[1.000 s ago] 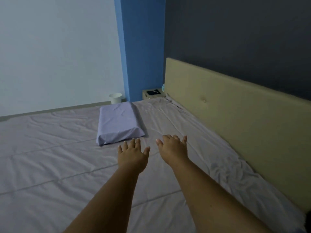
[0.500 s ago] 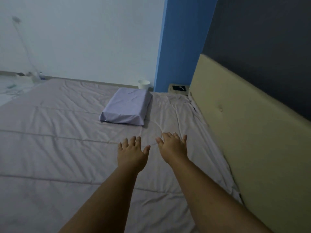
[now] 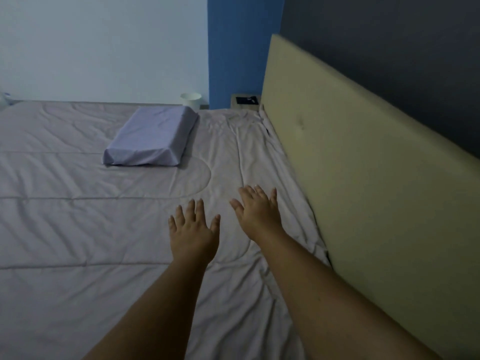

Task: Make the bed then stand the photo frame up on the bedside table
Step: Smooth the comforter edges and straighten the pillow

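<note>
A pale grey quilted cover [image 3: 78,229] lies spread over the bed, with creases near the headboard. My left hand [image 3: 193,233] and my right hand [image 3: 257,213] are stretched out palm down over it, fingers apart, holding nothing. A lilac pillow [image 3: 152,136] lies flat farther up the bed, apart from both hands. Beyond the bed's far corner stands the bedside table [image 3: 245,101], with a dark flat photo frame [image 3: 245,100] lying on its top.
A cream padded headboard [image 3: 363,178] runs along the right side against a dark wall. A white bin [image 3: 191,100] stands on the floor by the blue wall strip [image 3: 241,48]. Some small items sit at the far left edge [image 3: 4,100].
The view has swung left and down along the bed; pillow and bedside table now appear farther up. Both hands stay open over the cover, the right one a little ahead.
</note>
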